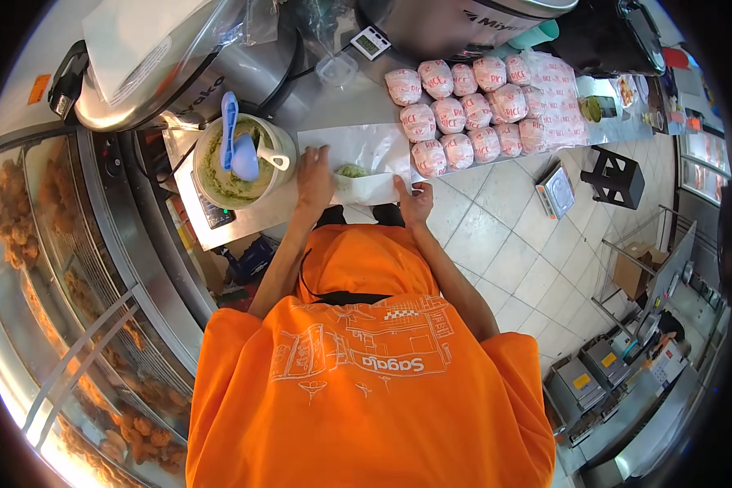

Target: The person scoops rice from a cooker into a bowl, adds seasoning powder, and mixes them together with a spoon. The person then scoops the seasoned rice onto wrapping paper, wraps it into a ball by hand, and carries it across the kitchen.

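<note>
A sheet of white wrapping paper (366,145) lies at the counter's front edge, its near side folded up. Partly covered by that fold is a small mound of green food (352,171). My left hand (315,183) grips the sheet's left side, its thumb hidden. At the right end of the fold, my right hand (416,198) pinches the paper between thumb and fingers. Left of the sheet stands a white plastic tub (287,143) with green paste smeared inside. A blue scoop (244,160) and a blue handled utensil (229,128) rest in it.
Rows of wrapped rice portions (450,116) sit right of the paper, beside printed wrappers (561,100). The tub rests on a digital scale (222,218). Behind are large cookers (189,91) and a timer (371,43). A fried-chicken display cabinet (91,244) stands left, a black stool (616,177) right.
</note>
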{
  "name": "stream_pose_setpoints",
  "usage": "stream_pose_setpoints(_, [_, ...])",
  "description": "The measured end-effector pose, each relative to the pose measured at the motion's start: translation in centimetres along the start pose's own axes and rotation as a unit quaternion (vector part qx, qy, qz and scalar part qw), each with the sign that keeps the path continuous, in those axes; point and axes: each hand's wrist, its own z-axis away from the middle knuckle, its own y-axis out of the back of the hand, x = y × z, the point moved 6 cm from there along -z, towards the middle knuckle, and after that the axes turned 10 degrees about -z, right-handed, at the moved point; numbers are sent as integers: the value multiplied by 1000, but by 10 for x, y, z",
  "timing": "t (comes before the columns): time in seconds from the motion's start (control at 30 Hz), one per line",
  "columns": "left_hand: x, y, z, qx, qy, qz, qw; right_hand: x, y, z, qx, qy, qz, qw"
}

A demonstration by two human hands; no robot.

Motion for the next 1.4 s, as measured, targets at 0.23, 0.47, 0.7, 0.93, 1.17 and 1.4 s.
stream_pose_setpoints(0.23, [44,20,-50,89,-157,-38,983,32,-8,-12,-6,-10,-1,1000])
stream_pose_setpoints(0.47, [38,41,-45,-94,-145,154,973,8,-2,-3,-14,-36,-6,999])
stream_pose_setpoints(0.7, [39,40,8,-156,-177,69,969,-3,2,-3,-28,-24,18,999])
stream_pose_setpoints(0.93, [43,46,20,-131,-202,102,965,-117,20,20,-69,242,21,968])
stream_pose_setpoints(1.17, [42,41,18,-121,-227,94,962,-207,-46,28,-335,593,242,691])
stream_pose_setpoints(1.4, [39,44,26,-83,-233,75,966,-216,-22,32,-481,356,459,657])
